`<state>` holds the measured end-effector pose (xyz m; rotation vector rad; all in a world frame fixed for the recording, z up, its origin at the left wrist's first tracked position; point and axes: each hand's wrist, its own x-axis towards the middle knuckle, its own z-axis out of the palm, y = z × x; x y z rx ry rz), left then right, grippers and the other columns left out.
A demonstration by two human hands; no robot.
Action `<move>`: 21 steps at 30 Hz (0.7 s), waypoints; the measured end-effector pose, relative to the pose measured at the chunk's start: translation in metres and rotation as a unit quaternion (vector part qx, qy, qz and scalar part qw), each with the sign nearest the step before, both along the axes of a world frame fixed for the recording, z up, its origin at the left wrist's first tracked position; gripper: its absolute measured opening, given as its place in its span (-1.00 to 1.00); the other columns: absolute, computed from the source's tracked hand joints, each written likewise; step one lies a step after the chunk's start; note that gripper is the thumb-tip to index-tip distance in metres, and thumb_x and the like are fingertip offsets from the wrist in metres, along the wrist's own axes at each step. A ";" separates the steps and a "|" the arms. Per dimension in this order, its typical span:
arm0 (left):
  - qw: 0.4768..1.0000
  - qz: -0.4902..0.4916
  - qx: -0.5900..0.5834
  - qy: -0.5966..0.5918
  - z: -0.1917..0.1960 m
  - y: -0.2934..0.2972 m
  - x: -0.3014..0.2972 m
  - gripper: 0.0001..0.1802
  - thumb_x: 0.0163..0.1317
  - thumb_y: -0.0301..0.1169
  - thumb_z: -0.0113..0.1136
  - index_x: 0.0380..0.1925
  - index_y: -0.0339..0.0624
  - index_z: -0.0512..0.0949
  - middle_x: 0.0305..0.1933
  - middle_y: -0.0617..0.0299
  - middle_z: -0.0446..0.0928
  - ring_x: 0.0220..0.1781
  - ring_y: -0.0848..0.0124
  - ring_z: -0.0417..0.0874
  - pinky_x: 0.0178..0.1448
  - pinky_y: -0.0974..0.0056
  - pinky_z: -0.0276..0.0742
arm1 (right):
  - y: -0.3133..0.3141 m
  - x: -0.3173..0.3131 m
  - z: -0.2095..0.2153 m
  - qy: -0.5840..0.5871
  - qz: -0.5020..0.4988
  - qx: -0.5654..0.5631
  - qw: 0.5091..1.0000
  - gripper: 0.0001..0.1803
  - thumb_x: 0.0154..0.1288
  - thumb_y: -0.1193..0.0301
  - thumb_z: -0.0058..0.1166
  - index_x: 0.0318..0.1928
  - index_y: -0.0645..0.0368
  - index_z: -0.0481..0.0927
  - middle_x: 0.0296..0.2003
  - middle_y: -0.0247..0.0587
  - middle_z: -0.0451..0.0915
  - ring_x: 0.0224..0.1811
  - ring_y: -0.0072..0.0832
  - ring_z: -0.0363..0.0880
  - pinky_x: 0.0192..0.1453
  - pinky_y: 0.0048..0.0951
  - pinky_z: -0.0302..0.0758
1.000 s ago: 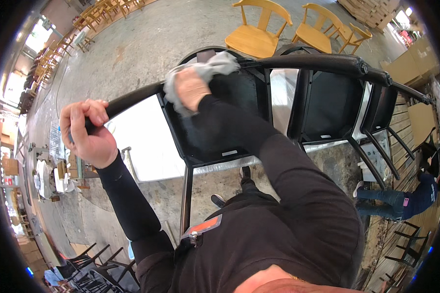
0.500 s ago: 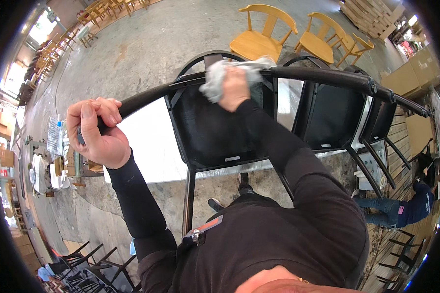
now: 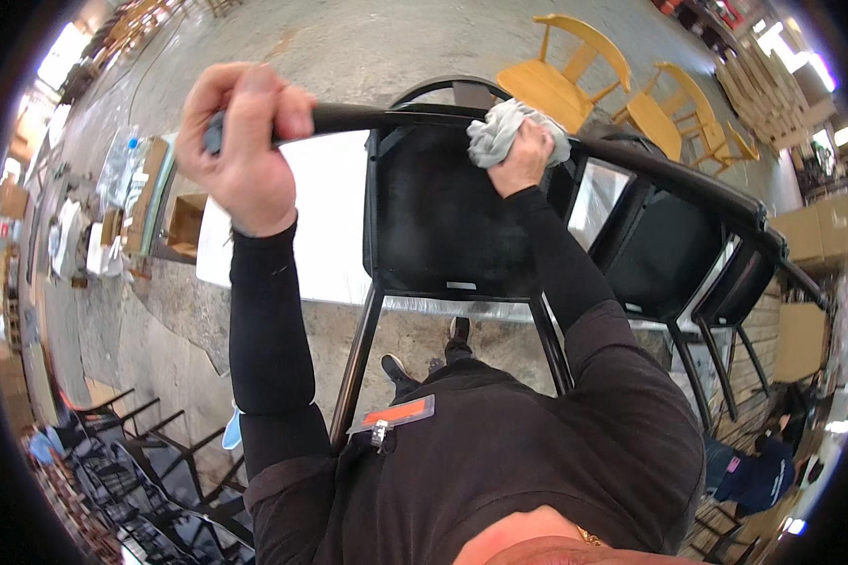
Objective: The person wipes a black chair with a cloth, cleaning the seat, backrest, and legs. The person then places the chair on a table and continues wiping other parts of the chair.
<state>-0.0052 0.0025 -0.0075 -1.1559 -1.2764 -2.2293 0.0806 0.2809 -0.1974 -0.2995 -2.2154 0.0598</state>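
A black metal chair (image 3: 443, 217) hangs upside down in front of me, its seat facing me and its legs running down toward my body. My left hand (image 3: 245, 141) grips the chair's curved black backrest bar at its left end. My right hand (image 3: 523, 155) presses a crumpled grey cloth (image 3: 504, 127) against the bar, above the seat's upper right corner. Both my arms wear black sleeves.
More black chairs (image 3: 669, 245) sit close on the right. Yellow wooden chairs (image 3: 575, 75) stand on the concrete floor beyond. A white sheet (image 3: 320, 217) lies behind the seat. Stacked black chairs (image 3: 132, 471) are at lower left, cardboard boxes (image 3: 801, 339) at right, where another person (image 3: 754, 471) crouches.
My right hand has slid the cloth rightward along the bar. My left hand, still gripping the bar, now sits higher and nearer the camera.
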 end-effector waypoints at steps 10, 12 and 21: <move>0.997 0.012 -0.042 0.060 0.000 -0.005 -0.008 -0.78 0.40 -0.42 0.04 -0.43 -0.29 0.51 -0.65 0.20 0.43 -0.59 0.44 0.46 -0.27 0.19 0.58 | -0.120 -0.045 -0.059 -0.162 0.295 0.092 0.937 -0.40 0.16 0.23 0.11 0.18 0.29 0.50 0.34 -0.07 0.36 0.50 -0.24 0.12 0.54 0.05 0.03; 0.997 0.027 -0.049 0.047 0.001 -0.004 -0.003 -0.76 0.40 -0.38 0.02 -0.43 -0.28 0.51 -0.63 0.21 0.40 -0.57 0.39 0.45 -0.22 0.14 0.58 | -0.149 -0.019 -0.093 -0.272 0.329 0.115 0.897 -0.42 0.19 0.24 0.07 0.17 0.31 0.49 0.27 -0.09 0.45 0.46 -0.25 0.22 0.56 0.02 0.01; 0.998 0.025 -0.035 -0.053 0.005 -0.002 0.003 -0.79 0.33 -0.45 0.21 -0.50 -0.26 0.50 -0.68 0.34 0.44 -0.69 0.65 0.39 -0.58 0.51 0.26 | -0.121 -0.055 -0.066 -0.151 0.376 0.204 0.891 -0.54 0.14 0.14 0.12 0.05 0.02 0.61 0.17 -0.28 0.53 0.34 -0.31 0.34 0.42 0.27 0.10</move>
